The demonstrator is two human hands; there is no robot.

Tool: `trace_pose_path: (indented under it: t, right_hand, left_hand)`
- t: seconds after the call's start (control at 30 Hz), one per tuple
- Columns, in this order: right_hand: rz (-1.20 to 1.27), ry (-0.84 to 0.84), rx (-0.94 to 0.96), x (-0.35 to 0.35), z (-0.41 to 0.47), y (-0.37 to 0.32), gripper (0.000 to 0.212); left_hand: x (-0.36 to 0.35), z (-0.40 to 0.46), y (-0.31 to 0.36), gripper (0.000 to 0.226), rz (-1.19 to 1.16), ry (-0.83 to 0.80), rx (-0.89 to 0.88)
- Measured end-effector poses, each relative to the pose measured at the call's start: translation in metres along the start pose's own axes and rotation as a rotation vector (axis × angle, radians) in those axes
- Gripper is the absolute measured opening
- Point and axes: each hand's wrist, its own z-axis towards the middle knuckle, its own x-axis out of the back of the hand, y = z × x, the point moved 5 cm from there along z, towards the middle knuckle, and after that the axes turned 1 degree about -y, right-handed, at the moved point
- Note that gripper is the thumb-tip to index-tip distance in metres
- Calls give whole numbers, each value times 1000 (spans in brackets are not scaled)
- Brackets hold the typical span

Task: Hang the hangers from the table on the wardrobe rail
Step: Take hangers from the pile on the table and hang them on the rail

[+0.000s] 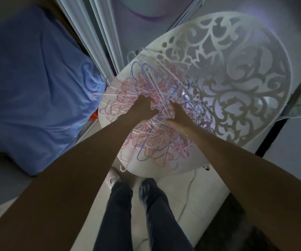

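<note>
Hangers [151,113] tangled at surface [265,51] 8 o'clock. Left hand [143,107] fingers curled into heap, right hand [180,115] fingers spread; dim, grip probably unsecured. Isolate one hook, lift straight, shake loose.

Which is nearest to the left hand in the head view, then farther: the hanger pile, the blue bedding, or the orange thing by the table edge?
1. Hanger pile, under the left hand.
2. Orange thing, to its left.
3. Blue bedding, far left.
</note>
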Motion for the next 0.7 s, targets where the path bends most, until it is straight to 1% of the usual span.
trace_pose_path:
  t: [0.07,0.17,0.2,0.3,0.33,0.37,0.43,0.47,0.53,0.57,0.63,0.67,0.7]
  right_hand:
    - [-9,40,1,6,5,4,76]
    - [-239,112,-2,12,9,8,64]
    - [-279,118,-25,11,10,11,60]
    - [-283,140,-70,3,13,16,48]
    - [-289,149,-54,1,13,16,44]
    - [-288,165,-20,2,14,14,40]
    - [-266,186,12,2,12,13,34]
    - [-273,212,13,4,10,12,32]
    - [-308,256,30,8,6,11,30]
    - [-315,267,47,11,3,10,29]
    - [-294,273,60,19,0,8,29]
    - [-268,261,53,23,-2,8,32]
    - [-218,234,39,25,-2,9,36]
  left_hand:
    - [-3,4,-1,52,-34,-2,19]
    - [-14,2,0,56,-63,-110,36]
    - [-19,0,0,59,-73,-155,34]
    - [-34,-1,-1,58,-222,-249,56]
    - [-37,-2,-1,53,-285,-263,64]
    - [-34,-2,2,43,-344,-263,73]
    - [-33,-5,1,12,-511,-234,121]
    - [-30,-6,2,4,-598,-212,146]
    - [-26,-8,3,9,-699,-196,201]
    - [-26,-10,4,15,-751,-230,239]
    - [-28,-14,12,28,-893,-357,317]
    - [-28,-16,17,30,-975,-398,331]
    - [-26,-17,22,26,-1018,-404,315]
